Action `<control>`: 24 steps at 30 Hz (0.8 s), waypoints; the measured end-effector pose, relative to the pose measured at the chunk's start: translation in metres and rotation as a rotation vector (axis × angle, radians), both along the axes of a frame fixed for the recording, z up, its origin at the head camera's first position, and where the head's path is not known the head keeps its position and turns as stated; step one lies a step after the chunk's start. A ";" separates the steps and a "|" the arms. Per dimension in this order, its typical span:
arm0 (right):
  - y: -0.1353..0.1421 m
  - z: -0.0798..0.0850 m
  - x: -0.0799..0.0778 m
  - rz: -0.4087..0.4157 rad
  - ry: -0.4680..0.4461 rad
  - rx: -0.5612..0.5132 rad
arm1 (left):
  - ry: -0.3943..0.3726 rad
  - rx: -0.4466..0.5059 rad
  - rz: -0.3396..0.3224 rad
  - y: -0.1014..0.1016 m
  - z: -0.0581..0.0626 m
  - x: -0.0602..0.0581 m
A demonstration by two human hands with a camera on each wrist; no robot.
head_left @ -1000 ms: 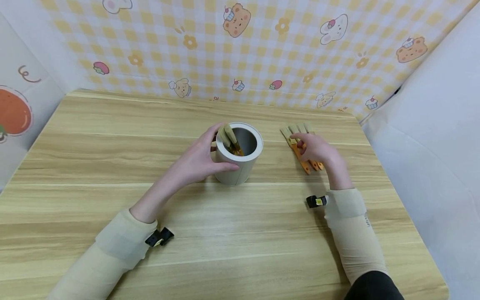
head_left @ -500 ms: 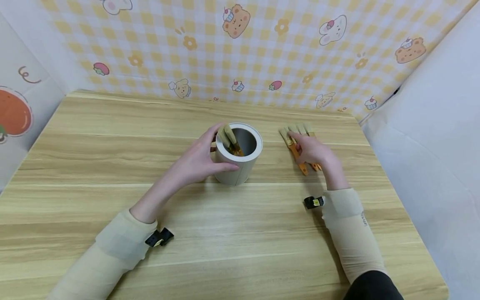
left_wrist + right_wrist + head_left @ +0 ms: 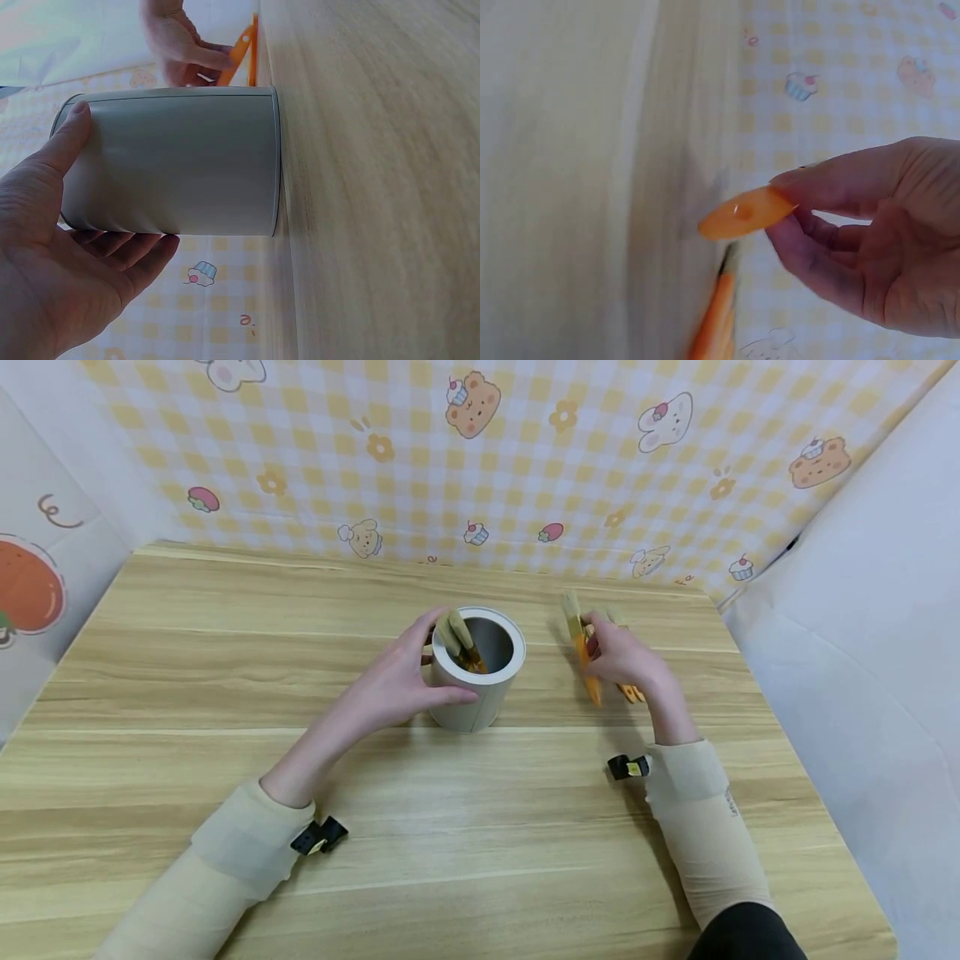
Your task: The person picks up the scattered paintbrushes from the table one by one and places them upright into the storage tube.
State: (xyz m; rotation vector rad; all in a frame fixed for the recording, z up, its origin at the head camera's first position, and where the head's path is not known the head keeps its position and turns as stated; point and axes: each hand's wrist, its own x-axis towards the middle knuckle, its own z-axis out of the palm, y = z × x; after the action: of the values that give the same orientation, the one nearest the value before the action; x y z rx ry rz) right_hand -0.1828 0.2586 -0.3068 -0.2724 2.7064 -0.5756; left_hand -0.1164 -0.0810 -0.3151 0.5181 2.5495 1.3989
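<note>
Tabletop (image 3: 450, 827): pale wood-grain surface.
Container (image 3: 491, 703): upright grey cylinder, white open rim, pale-bristled brushes (image 3: 460, 629) inside.
Left hand (image 3: 405, 675): grips the container's sides (steadying, not squeezing, seems enough).
Right hand (image 3: 632, 657): pinches one flat orange-handled brush (image 3: 581, 647), tilted, right of the container; lifting straight should avoid snagging.
Other orange-handled brushes (image 3: 716, 319): lying below.

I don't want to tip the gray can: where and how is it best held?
Probably grip the gray can round its outer wall, below the rim, from the left, as the left hand does: it stands upright, and its round side suits an opposed grip.
</note>
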 end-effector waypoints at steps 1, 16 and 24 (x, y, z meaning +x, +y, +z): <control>-0.002 0.002 0.001 -0.016 0.007 -0.038 | -0.001 0.001 0.000 0.000 0.000 0.000; -0.052 0.056 0.045 -0.145 0.434 -0.681 | -0.006 0.029 -0.007 0.001 -0.001 -0.001; -0.081 0.059 0.062 -0.013 0.617 -0.979 | -0.008 0.029 -0.004 0.002 -0.002 -0.001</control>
State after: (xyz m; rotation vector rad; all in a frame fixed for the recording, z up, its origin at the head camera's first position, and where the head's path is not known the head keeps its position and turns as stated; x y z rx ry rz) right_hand -0.1211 0.1775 -0.2476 -0.7709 2.6977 -2.0799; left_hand -0.1174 -0.0795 -0.3171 0.5213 2.5238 1.4358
